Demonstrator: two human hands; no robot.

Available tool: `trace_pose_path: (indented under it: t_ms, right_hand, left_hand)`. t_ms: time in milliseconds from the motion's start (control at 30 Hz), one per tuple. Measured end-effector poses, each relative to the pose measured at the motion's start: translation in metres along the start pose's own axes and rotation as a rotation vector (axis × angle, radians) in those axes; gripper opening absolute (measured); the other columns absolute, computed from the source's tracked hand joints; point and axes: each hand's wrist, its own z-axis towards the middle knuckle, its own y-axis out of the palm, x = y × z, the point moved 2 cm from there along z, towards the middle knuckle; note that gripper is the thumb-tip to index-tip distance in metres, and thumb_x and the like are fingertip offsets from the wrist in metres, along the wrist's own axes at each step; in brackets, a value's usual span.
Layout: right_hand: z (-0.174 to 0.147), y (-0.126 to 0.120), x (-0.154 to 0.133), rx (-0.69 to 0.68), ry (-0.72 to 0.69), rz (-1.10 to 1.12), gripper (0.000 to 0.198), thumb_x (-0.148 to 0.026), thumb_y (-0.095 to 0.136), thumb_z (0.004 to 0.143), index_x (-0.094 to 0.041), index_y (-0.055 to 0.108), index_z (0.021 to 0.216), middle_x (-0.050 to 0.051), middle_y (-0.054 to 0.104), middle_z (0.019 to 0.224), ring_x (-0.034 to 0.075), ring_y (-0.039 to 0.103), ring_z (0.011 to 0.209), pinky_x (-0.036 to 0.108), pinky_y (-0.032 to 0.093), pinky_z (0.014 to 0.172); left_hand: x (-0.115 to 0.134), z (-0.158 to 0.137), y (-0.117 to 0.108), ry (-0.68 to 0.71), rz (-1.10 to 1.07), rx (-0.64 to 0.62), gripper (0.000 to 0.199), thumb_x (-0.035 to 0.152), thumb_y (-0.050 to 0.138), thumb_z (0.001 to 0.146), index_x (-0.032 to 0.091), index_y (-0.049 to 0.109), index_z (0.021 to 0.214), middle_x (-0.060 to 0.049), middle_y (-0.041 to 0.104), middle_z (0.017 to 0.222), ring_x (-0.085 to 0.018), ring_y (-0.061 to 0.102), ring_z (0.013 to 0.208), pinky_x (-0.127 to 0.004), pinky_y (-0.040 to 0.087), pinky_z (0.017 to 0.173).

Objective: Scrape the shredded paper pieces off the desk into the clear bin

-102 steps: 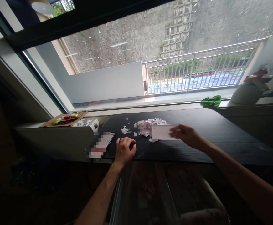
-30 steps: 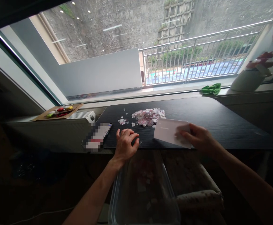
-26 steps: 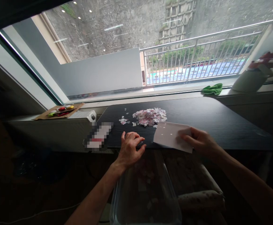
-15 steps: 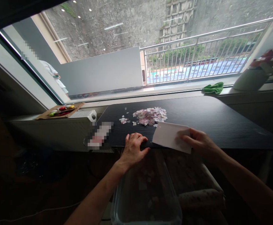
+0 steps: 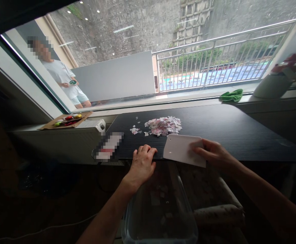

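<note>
My right hand [image 5: 211,151] grips a white plastic scraper [image 5: 180,149], a flat sheet with a small hole in one corner. The scraper's left end is at the near edge of the dark table [image 5: 214,125], just in front of a pile of small white and pinkish paper scraps [image 5: 164,126]. At the same edge, left of the scraper, rests my left hand [image 5: 143,161], fingers loosely bent over the tabletop and nothing seen in it. Below the edge sits a clear plastic bin [image 5: 188,217] with a few scraps inside.
A blurred-out pale item [image 5: 109,145] lies at the table's left corner. Beyond it is a radiator [image 5: 90,125] bearing cardboard [image 5: 48,123]. On the sill are a green cloth [image 5: 231,96] and a white spray bottle [image 5: 272,84]. Outside the window stands a person [image 5: 63,76].
The scraper has shifted slightly left and toward me. My left hand has drawn a little nearer me, its thumb closer to the fingers. The person outside has stepped further into view.
</note>
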Motion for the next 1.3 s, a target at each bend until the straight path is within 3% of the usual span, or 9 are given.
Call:
trace_pose_path:
  t_ms: [133, 333, 567, 767, 1300]
  right_hand:
    - [0.001, 0.001, -0.002, 0.026, -0.005, 0.014, 0.026, -0.038, 0.069, 0.066, -0.019, 0.071, 0.083, 0.003, 0.074, 0.077, 0.019, 0.069, 0.069, 0.026, 0.056, 0.057]
    - [0.001, 0.007, -0.005, -0.037, -0.002, 0.068, 0.023, -0.035, 0.069, 0.067, -0.018, 0.071, 0.084, 0.002, 0.074, 0.077, 0.018, 0.068, 0.068, 0.025, 0.055, 0.057]
    - [-0.005, -0.01, -0.01, 0.047, 0.023, 0.062, 0.02, -0.028, 0.07, 0.068, -0.019, 0.071, 0.086, 0.002, 0.074, 0.077, 0.018, 0.069, 0.068, 0.025, 0.056, 0.059]
    - [-0.012, -0.006, -0.005, 0.113, 0.006, 0.023, 0.018, -0.029, 0.065, 0.072, -0.019, 0.07, 0.086, 0.002, 0.073, 0.074, 0.018, 0.069, 0.066, 0.025, 0.055, 0.057]
    - [-0.017, -0.005, 0.002, 0.116, 0.047, 0.058, 0.024, -0.036, 0.068, 0.069, -0.02, 0.07, 0.087, 0.003, 0.075, 0.08, 0.021, 0.069, 0.072, 0.028, 0.056, 0.062]
  left_hand:
    - [0.001, -0.002, -0.003, -0.003, 0.033, -0.018, 0.031, 0.013, 0.06, 0.077, 0.023, 0.061, 0.107, -0.007, 0.059, 0.108, -0.027, 0.054, 0.105, -0.045, 0.042, 0.093]
    - [0.005, -0.007, -0.006, 0.03, -0.037, -0.028, 0.02, 0.017, 0.06, 0.082, 0.025, 0.063, 0.1, -0.004, 0.061, 0.103, -0.024, 0.055, 0.104, -0.057, 0.025, 0.108]
    - [0.012, 0.005, -0.001, 0.011, -0.105, -0.03, 0.01, 0.022, 0.065, 0.081, 0.023, 0.063, 0.091, -0.003, 0.063, 0.099, -0.024, 0.055, 0.102, -0.059, 0.022, 0.11]
    - [0.022, 0.007, -0.005, 0.072, -0.062, -0.045, 0.004, 0.02, 0.06, 0.085, 0.02, 0.064, 0.083, -0.002, 0.065, 0.094, -0.021, 0.055, 0.101, -0.06, 0.016, 0.112]
    - [0.017, -0.005, -0.013, 0.128, 0.038, -0.076, 0.01, 0.015, 0.051, 0.085, 0.018, 0.061, 0.082, -0.004, 0.064, 0.092, -0.021, 0.055, 0.097, -0.054, 0.02, 0.113]
